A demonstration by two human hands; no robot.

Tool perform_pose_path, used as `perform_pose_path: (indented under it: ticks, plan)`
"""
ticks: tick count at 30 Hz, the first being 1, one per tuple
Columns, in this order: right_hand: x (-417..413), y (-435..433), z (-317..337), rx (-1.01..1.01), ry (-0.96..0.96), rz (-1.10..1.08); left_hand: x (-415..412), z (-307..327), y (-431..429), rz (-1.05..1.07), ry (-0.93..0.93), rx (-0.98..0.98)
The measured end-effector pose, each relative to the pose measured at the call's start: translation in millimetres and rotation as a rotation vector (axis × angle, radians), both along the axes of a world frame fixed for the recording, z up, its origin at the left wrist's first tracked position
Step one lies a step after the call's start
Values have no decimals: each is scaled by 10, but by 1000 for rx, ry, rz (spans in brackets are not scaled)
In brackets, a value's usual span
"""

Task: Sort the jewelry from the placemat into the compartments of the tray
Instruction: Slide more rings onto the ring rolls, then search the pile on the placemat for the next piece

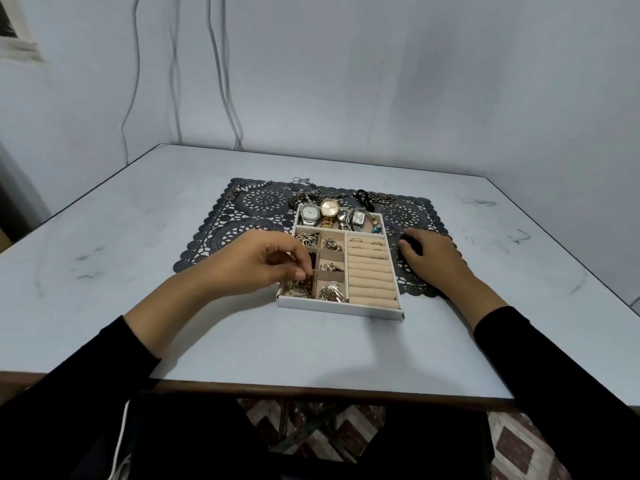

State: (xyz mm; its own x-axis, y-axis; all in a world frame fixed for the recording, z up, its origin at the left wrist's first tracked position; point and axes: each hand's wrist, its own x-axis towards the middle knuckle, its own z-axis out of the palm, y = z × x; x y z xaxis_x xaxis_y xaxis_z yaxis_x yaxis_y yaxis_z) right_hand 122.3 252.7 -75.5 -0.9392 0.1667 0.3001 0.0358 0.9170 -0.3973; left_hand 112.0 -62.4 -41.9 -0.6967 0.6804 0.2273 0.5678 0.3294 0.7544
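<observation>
A white tray (337,305) with beige compartments lies on the front part of a dark lace placemat (259,202). Several watches (329,208) fill its back row, small metal pieces lie in the left cells, and rings (356,240) sit in the roll section. My left hand (263,261) hovers over the tray's front-left cell, thumb and fingers pinching a small metal piece (304,277). My right hand (433,259) rests on the placemat right of the tray, fingers curled over a small black object (405,243). Chains and bracelets (249,187) remain along the mat's far edge.
The pale table (138,271) meets a blue wall behind, with cables (221,81) hanging down it. More dark chains (374,196) lie just behind the tray. The table's front edge runs near my lap.
</observation>
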Motion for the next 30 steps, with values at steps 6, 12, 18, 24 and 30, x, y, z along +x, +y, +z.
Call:
perform_pose_path:
  ticks: [6,12,18,24,30]
  plan:
    - [0,3,-3,-11,-3,-4,-10,42,22,-19,35,-47]
    - [-22,18,-5,-18,-5,4,-93,30,40,90,-94,160]
    - [-116,86,-10,-40,22,-4,-459,-130,42,337,148,-5]
    - [-285,150,36,-89,42,-32,-876,-315,57,448,212,-379]
    - [-624,207,49,-85,-22,-10,-1308,-372,99,519,221,-615]
